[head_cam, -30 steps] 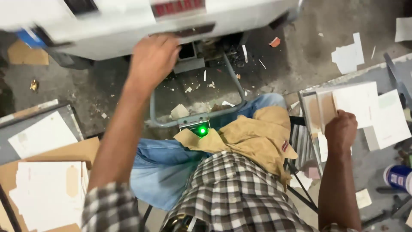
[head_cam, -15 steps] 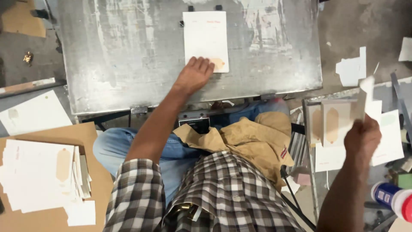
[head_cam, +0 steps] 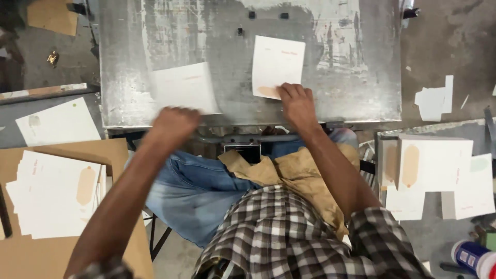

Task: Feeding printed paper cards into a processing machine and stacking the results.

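The right hand rests on the near edge of a white card lying flat on the worn metal plate, its fingers close together and pressed down on the card's tan-marked bottom corner. To the left, a second white sheet lies tilted on the plate, its near edge meeting the left hand; that hand is blurred and looks curled, but whether it pinches the sheet cannot be told. Near left, a stack of printed cards sits on brown cardboard. On the right, another pile of cards lies on a grey stand, with a blue and white can at the near right corner.
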